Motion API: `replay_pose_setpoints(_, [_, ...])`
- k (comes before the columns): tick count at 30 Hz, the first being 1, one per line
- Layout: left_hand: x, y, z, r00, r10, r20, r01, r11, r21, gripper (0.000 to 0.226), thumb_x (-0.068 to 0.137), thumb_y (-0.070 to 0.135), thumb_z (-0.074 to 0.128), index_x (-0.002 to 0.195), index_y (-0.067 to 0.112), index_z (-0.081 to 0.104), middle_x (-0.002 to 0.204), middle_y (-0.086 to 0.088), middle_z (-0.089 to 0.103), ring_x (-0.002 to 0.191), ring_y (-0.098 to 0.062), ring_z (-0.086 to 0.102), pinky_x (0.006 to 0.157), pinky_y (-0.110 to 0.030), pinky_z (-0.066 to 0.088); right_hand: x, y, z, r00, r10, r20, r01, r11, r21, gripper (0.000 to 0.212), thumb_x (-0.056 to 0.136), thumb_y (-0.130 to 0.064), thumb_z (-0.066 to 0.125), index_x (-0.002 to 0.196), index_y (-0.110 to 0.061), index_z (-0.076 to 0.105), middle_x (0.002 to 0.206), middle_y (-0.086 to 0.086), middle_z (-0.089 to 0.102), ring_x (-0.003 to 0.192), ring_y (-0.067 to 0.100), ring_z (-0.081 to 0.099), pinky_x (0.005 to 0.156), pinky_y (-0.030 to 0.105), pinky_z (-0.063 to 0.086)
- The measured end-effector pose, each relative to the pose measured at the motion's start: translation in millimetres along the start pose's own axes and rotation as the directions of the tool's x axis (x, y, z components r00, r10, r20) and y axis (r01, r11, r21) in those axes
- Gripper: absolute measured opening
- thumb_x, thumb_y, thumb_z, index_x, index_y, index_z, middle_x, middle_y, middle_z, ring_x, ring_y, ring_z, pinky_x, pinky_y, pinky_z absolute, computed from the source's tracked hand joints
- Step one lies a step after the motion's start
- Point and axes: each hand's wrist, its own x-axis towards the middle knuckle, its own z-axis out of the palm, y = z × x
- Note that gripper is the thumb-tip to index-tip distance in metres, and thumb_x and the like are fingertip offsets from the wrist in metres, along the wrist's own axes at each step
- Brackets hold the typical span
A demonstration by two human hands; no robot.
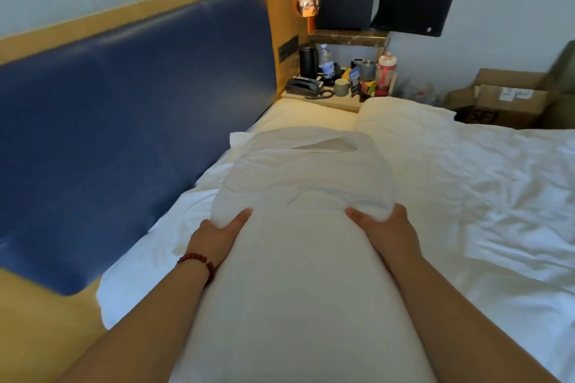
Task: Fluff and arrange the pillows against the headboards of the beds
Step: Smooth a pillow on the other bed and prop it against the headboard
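Head view: bare sheet between pillow, headboard

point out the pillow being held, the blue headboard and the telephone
pillow being held (298, 183): head view, creased upper middle
blue headboard (133, 121): head view, middle of its padding
telephone (301, 86): head view, on the handset

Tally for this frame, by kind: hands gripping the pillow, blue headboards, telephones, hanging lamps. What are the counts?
2 hands gripping the pillow: left hand, right hand
1 blue headboard
1 telephone
1 hanging lamp
Total: 5
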Motion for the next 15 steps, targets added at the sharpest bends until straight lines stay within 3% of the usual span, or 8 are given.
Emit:
replay_pose_setpoints(5, [19,-18,-9,0.996,0.034,0.08,-0.03,0.998,-0.049,0.114,0.041,0.098,0.051,0.114,0.01,0.055,0.094,0.0,0.062,0.078,-0.017,0.058,0.055,-0.027,0.039,-14,-12,13,0.996,0.085,-0.019,-0.086,0.994,-0.068,0.132,0.04,-0.092,0.058,0.148,-0.02,0.032,0.142,0.016,0.048,0.127,0.036,0.049,0.105,0.046,0.042])
replay_pose_setpoints(8, [44,-22,-22,0.991,0.075,0.109,-0.072,0.997,-0.03,0.114,0.044,0.097,0.052,0.118,0.011,0.05,0.093,0.003,0.056,0.076,-0.013,0.053,0.054,-0.027,0.036,-30,-15,36,0.986,0.155,-0.059,-0.156,0.988,-0.013,0.131,0.05,-0.091,0.058,0.152,-0.018,0.022,0.149,0.017,0.041,0.133,0.037,0.043,0.11,0.045,0.036])
replay_pose_setpoints(11, [69,-34,-48,0.981,0.119,0.153,-0.12,0.993,-0.001,0.116,0.043,0.098,0.051,0.122,0.013,0.048,0.095,0.003,0.055,0.077,-0.013,0.053,0.054,-0.027,0.038,-56,-20,69,0.973,0.208,-0.095,-0.203,0.977,0.059,0.132,0.052,-0.09,0.06,0.154,-0.018,0.016,0.151,0.013,0.04,0.134,0.035,0.043,0.106,0.044,0.036])
replay_pose_setpoints(15, [96,-63,-85,0.972,0.161,0.171,-0.162,0.987,-0.007,0.113,0.038,0.1,0.049,0.113,0.015,0.048,0.094,0.003,0.058,0.078,-0.014,0.056,0.055,-0.027,0.039,-93,-34,117,0.962,0.224,-0.159,-0.213,0.974,0.079,0.133,0.047,-0.092,0.058,0.153,-0.021,0.021,0.149,0.009,0.044,0.131,0.034,0.047,0.103,0.044,0.039])
